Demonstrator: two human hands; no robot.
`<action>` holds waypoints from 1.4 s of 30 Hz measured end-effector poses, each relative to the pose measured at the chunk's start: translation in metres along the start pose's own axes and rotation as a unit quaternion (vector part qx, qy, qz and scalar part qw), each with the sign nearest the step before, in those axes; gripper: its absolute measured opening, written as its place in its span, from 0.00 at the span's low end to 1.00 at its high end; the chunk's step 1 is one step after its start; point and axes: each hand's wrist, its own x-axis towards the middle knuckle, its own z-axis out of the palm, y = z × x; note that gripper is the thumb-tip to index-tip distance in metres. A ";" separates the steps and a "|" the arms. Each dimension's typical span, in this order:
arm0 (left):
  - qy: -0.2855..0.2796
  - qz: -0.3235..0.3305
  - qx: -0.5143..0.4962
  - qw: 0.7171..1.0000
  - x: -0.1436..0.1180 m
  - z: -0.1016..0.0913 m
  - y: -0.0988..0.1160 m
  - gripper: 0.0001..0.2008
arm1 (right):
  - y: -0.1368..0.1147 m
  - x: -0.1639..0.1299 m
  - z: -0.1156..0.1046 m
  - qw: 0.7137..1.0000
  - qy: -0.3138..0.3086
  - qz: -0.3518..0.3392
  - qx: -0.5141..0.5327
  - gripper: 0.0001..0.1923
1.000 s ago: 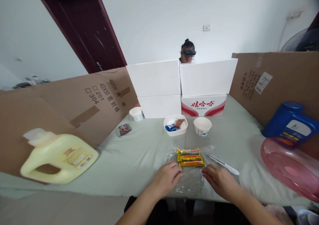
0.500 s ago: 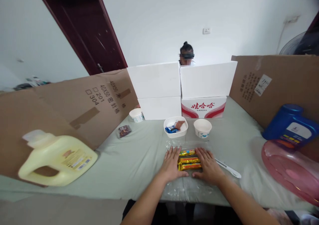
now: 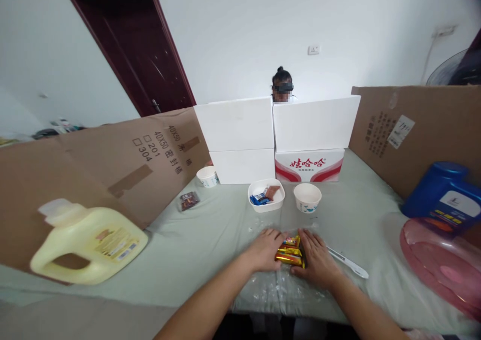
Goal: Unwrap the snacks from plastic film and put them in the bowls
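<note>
Since half a second ago both hands have squeezed inward, so the yellow snack bars (image 3: 288,250) look bunched up and narrower than before. Taking those bars as the landmark and going left to right: way off to their left a pale yellow jug (image 3: 88,241) lies on its side against the cardboard wall (image 3: 112,164). A small dark packet (image 3: 189,200) sits up-left of the bars. The left hand (image 3: 265,249) presses flat against the bars' left edge, fingers together and curled onto the stack. The bars lie on a clear plastic sheet (image 3: 280,285) on the table, right at the near edge. Just beyond them is a white tray (image 3: 266,195) with wrapped snacks, a paper cup (image 3: 307,197) beside it. The right hand (image 3: 314,258) cups the bars' right edge, fingers closed against them. A white utensil (image 3: 347,263) lies just right of that hand, then a pink lid (image 3: 443,260) and blue jug (image 3: 445,194) far right.
</note>
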 end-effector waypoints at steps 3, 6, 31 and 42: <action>-0.006 0.022 0.014 1.000 -0.006 -0.008 -0.006 0.38 | -0.001 0.001 0.000 1.000 -0.010 -0.002 0.000 0.55; -0.024 0.004 0.034 0.999 -0.002 -0.011 -0.005 0.36 | -0.001 0.002 -0.003 1.000 -0.024 -0.005 -0.003 0.53; 0.142 -0.063 -0.096 0.983 -0.007 -0.032 -0.052 0.29 | -0.002 0.000 -0.005 0.999 -0.036 -0.007 -0.022 0.49; 0.139 -0.146 0.054 0.978 0.091 -0.074 -0.116 0.36 | -0.001 0.000 -0.005 0.999 -0.042 -0.009 -0.020 0.48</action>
